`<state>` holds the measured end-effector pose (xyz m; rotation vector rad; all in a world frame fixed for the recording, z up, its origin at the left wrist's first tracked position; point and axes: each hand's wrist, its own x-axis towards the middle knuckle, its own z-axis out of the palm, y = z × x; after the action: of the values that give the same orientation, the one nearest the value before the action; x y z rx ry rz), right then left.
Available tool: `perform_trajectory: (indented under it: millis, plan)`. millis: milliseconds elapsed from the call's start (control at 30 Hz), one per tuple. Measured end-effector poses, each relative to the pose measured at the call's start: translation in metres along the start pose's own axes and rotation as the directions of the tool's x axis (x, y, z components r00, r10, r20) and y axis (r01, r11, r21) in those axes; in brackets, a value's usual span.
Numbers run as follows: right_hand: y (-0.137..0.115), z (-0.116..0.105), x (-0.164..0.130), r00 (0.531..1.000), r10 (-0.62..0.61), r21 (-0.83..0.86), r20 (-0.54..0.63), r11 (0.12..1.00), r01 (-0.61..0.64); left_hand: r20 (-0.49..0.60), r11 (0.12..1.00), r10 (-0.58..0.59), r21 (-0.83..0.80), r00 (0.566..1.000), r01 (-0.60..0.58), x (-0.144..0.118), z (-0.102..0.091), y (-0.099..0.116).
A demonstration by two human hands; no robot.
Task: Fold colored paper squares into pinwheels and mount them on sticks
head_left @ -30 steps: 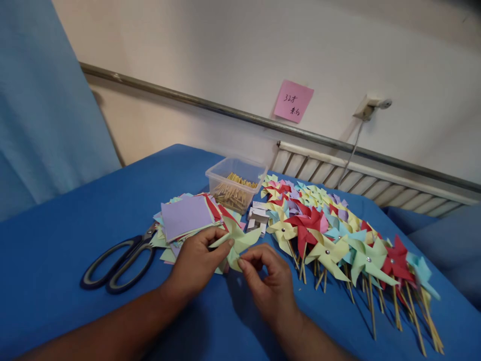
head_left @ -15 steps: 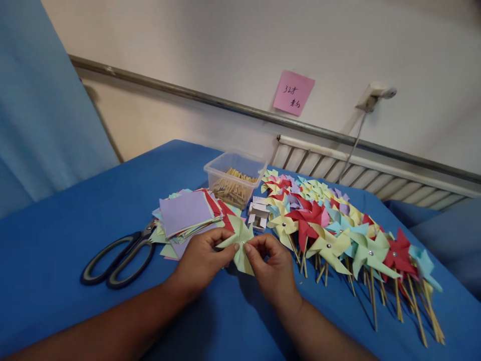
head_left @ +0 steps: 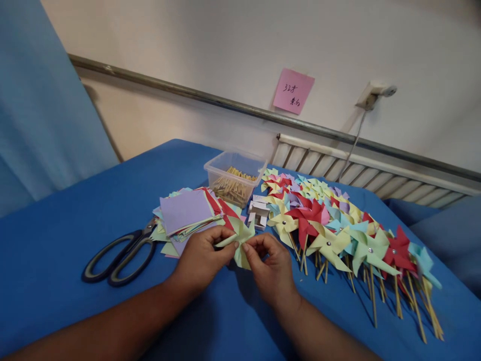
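Observation:
A pale green paper pinwheel (head_left: 242,256) is held up in front of me, its corners folded in to the middle. My left hand (head_left: 206,253) is closed on its left side, thumb at the centre. From the right, my right hand (head_left: 271,265) pinches it near the centre with thumb and forefinger. Whether a pin sits under the fingertips is hidden. Just behind my left hand lies a stack of coloured paper squares (head_left: 186,213), purple on top. A pair of scissors (head_left: 120,258) with dark handles rests left of it, blades partly under the paper.
A clear plastic tub (head_left: 236,178) of short wooden sticks stands behind the paper. Beside it is a small white open box (head_left: 258,213). Many finished pinwheels (head_left: 328,244) on sticks cover the right of the blue-covered table (head_left: 75,215). A radiator (head_left: 338,165) runs along the wall.
Both hands stay nearly in place on the pale green pinwheel. The right fingertips have shifted slightly at its centre, and the pinwheel has tilted a little. The view has moved very slightly.

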<state>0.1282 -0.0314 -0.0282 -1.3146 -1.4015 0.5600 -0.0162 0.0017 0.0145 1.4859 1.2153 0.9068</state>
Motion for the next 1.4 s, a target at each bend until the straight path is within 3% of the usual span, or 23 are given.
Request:
perform_trajectory:
  millis: [500,800,1033,1133,1400]
  plan:
    - [-0.003,0.003,-0.003,0.998,0.055,0.036,-0.026,0.998,-0.054,-0.075,0.983,0.083,0.167,0.994,-0.069,-0.003,0.0,0.002]
    - [0.0,0.006,-0.002,0.998,0.066,-0.007,-0.009,0.998,-0.066,-0.033,0.947,0.192,0.269,0.981,-0.176,-0.002,-0.002,-0.007]
    - [-0.001,0.008,-0.002,0.977,0.215,0.197,0.013,0.957,-0.213,-0.013,0.999,-0.019,0.04,1.0,0.02,0.002,-0.001,0.0]
    - [0.001,0.008,-0.001,0.971,0.24,0.21,0.016,0.948,-0.238,0.021,0.997,-0.071,-0.04,0.997,0.072,0.006,-0.001,-0.005]
    - [0.004,0.008,0.0,0.969,0.244,0.197,0.035,0.949,-0.246,0.028,0.994,-0.078,-0.07,0.997,0.079,0.007,-0.001,-0.011]
